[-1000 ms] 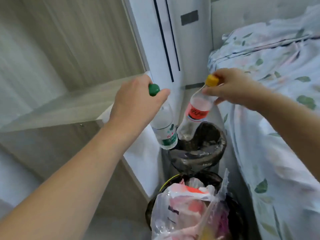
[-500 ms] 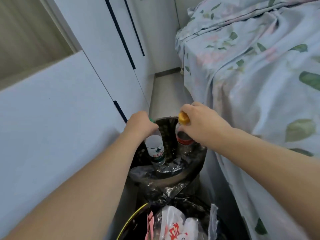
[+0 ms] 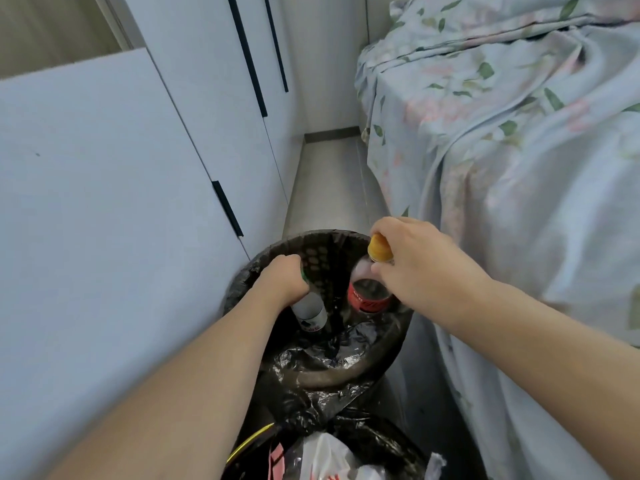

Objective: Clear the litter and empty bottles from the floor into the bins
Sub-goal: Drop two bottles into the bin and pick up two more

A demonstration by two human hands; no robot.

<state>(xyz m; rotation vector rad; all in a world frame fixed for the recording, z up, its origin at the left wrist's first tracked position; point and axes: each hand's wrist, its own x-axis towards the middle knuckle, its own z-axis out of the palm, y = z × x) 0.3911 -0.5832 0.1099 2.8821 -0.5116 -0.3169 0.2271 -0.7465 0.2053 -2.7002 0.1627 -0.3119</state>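
— Where are my bottles?

— Both hang upright, long axes vertical, bases already below the bin (image 3: 367,370) rim. My left hand (image 3: 282,284) curls round the green-capped bottle (image 3: 311,311) at nine o'clock; my right hand (image 3: 419,271) pinches the neck of the yellow-capped bottle (image 3: 369,292) at three o'clock.

— Next?

— Probably just let go (straight down, I'd judge).

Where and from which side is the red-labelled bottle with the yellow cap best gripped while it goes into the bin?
Grip the red-labelled bottle at its neck, just under the yellow cap, coming from above. It hangs roughly upright inside the lined bin, so the rim blocks its sides and only the top is free; the right hand pinches there now.
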